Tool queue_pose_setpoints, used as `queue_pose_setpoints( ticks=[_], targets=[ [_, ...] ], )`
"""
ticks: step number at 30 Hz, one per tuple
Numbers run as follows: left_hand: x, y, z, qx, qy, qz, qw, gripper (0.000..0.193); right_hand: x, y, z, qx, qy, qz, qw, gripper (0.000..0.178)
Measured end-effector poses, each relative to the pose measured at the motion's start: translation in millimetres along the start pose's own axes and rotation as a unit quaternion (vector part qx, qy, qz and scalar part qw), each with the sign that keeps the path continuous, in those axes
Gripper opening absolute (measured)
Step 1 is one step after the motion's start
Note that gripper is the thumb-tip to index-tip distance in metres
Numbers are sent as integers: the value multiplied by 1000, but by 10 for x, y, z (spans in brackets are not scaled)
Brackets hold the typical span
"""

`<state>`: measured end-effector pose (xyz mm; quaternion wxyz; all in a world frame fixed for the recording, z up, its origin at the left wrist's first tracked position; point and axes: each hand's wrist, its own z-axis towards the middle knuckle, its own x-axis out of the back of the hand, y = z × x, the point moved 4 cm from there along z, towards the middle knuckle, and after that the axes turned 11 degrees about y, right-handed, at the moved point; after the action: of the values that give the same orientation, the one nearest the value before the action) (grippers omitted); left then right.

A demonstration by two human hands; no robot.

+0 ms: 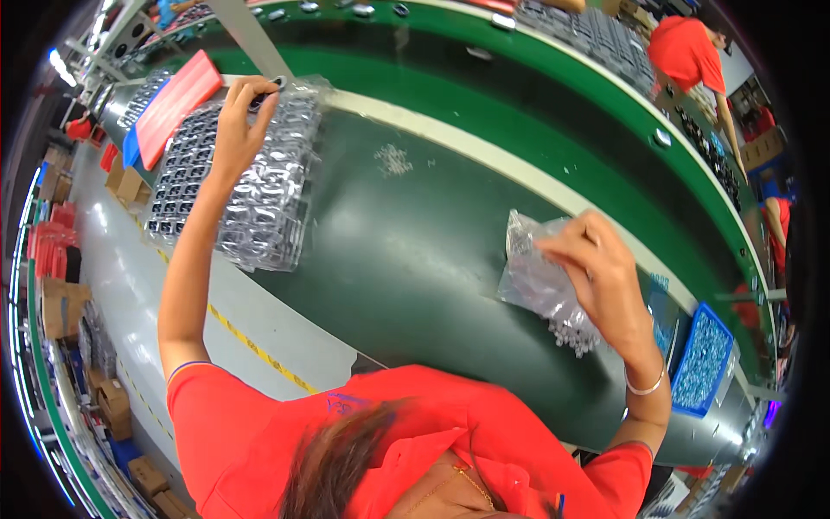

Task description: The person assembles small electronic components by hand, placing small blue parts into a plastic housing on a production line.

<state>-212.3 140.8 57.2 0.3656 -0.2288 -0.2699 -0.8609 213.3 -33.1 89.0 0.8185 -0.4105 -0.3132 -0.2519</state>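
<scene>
Over the stacked clear trays, on the left side of my view, I have the left hand raised with its thumb and fingers closed on a small rounded piece, dark with a pale rim, held near the far end of the stack. From this distance I cannot read much more detail in that piece, as the fingers cover part of it. Dark parts fill the pockets of the trays beneath, and the stack sits on the dark green table and reaches its left edge. Well apart from it, I see the right hand above a clear plastic bag, fingers bent and bunched toward the thumb; they are blurred on my feed, so I cannot tell whether anything is pinched between them. Small clear pieces lie at the near end of that bag, beside the wrist side of the hand. Between the two hands, farther from the body, I make out a loose scatter of tiny whitish bits on the tabletop. To the right of the right forearm stands a blue bin filled with small light-blue pieces. Beyond the stack on the left, a red board leans at a slant. Across the far side of the table runs a green conveyor belt carrying a few spaced-out parts, and past it I see a co-worker in a red shirt.
</scene>
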Motion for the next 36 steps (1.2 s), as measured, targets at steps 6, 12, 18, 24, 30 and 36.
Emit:
queue_pose_setpoints(
  ticks=[6, 12, 18, 24, 30, 36],
  targets=[
    [-581, 1873, -403, 285, -76, -542, 787, 41, 43, -147, 296, 9, 72, 139, 988, 26],
    [-848, 2291, -456, 290, -93, -674, 673, 44, 87, -187, 309, 21, 80, 128, 988, 26],
    [-880, 2314, -451, 314, -111, -655, 678, 58, 111, -158, 279, 7, 68, 95, 993, 28],
    [-923, 2305, -445, 254, -97, -722, 636, 48, 105, -143, 323, 9, 58, 111, 992, 29],
    [-939, 2254, -469, 222, -87, -712, 660, 48, 70, -156, 329, -9, 35, 104, 994, 29],
    [-956, 2245, -467, 208, -82, -713, 665, 49, 69, -187, 340, -15, 30, 101, 994, 27]
  ],
)
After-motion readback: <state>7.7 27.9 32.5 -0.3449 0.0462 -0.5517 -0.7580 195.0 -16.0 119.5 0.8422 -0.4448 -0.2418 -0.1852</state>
